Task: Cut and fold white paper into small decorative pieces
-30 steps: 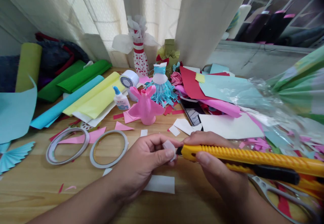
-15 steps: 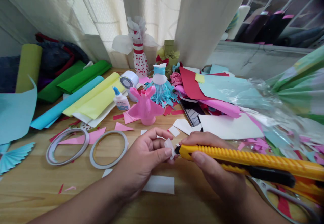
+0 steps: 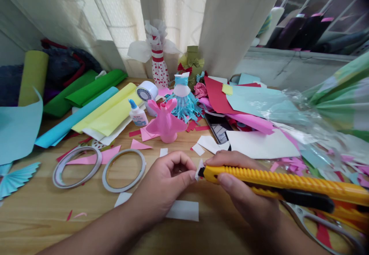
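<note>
moved? - yellow utility knife (image 3: 273, 180) crept left, tip now at white paper scrap (image 3: 199, 169).
fingers? - left hand (image 3: 163, 182) in narrow pinch on scrap; right hand (image 3: 245, 197) closed round knife.
where? - held above wooden table (image 3: 37, 216), nr front edge. knife's long axis near level, tip pts left at scrap.

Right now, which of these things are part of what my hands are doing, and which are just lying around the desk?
In use: left hand pinching a white paper scrap; right hand gripping a yellow utility knife.

Lying about: tape rolls, pink paper dress, glue bottle, scissors.
</note>
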Action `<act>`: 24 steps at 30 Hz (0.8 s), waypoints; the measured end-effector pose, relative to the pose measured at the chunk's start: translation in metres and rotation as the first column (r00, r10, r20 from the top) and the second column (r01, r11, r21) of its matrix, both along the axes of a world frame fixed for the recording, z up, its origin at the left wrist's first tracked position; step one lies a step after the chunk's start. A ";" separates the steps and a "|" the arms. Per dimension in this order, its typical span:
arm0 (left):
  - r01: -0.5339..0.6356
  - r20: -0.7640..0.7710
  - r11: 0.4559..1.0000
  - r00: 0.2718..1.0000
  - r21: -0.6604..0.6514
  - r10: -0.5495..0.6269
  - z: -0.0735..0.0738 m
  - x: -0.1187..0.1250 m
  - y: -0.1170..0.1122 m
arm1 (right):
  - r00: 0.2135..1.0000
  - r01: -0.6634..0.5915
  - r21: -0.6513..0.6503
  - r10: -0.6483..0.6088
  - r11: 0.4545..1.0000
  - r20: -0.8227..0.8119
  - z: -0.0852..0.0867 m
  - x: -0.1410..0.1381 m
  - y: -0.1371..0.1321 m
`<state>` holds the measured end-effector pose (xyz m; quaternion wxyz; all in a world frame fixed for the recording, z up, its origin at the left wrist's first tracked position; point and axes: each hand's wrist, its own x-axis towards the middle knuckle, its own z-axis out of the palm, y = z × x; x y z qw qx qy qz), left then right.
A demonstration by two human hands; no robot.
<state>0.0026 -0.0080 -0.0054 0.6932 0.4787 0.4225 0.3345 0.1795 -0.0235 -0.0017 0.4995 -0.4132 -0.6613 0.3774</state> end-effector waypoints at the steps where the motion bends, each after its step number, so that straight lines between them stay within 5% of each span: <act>1: 0.008 -0.005 1.000 1.000 0.002 -0.008 0.000 -0.001 -0.001 | 1.000 0.000 0.000 0.000 1.000 0.005 0.000 0.000 0.000; 10: 0.041 0.027 0.999 0.999 0.031 -0.042 0.003 -0.003 -0.001 | 1.000 -0.006 0.017 0.006 1.000 0.017 0.002 -0.002 0.002; 24: 0.052 -0.321 0.928 0.944 0.369 0.075 0.003 0.000 -0.004 | 1.000 -0.001 0.024 0.000 1.000 0.021 0.000 -0.005 0.000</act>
